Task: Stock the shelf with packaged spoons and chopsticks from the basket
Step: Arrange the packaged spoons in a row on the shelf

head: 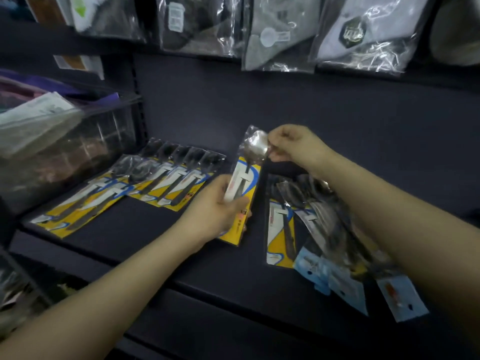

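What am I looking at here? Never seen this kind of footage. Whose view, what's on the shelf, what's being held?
There is no machine here: a person wears a wide-angle camera on the head, so the single picture looks forward and down at their own two bare arms. They are stocking a dark shelf.

The left hand grips the lower, yellow-card end of a packaged spoon. The right hand pinches the wrap at its top, by the spoon's bowl.

To the left, a row of spoon packs already lies side by side on the shelf. To the right lies a looser pile of packs, some with pale blue cards. Bagged goods hang above. A clear bin stands at far left.
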{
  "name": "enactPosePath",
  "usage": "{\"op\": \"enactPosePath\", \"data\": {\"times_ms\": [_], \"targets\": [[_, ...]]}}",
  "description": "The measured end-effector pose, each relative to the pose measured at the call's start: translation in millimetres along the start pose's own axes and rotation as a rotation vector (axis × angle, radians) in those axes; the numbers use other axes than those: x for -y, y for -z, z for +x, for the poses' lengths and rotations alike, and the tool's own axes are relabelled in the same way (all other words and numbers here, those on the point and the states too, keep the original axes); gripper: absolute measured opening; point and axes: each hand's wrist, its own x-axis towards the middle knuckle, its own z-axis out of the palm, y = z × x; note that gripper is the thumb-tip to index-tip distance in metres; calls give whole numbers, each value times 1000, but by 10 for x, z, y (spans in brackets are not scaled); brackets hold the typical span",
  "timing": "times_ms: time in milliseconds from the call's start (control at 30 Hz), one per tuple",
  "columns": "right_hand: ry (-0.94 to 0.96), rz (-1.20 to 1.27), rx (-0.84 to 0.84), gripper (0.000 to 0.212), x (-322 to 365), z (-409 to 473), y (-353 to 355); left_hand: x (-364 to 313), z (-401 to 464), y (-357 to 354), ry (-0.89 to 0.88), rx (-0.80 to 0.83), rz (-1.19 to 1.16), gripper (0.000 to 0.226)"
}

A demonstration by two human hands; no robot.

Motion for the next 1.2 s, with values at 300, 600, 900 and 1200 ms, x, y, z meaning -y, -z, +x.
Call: {"op": "enactPosePath", "data": {"times_ms": [300, 600, 900, 1200], "targets": [[-179, -803, 245, 19, -375, 61, 37, 34, 165, 541, 22, -194, 702, 30], [-135, -448, 145, 8, -194, 298, -379, 247, 389, 619, -97, -82, 978, 39], [-358, -525, -4, 27, -430, 511, -646, 366, 375, 1150, -184, 616, 910, 65], [-273, -666, -128, 18, -387, 507, -776, 382, 440, 1097, -270, 607, 991, 72]]}}
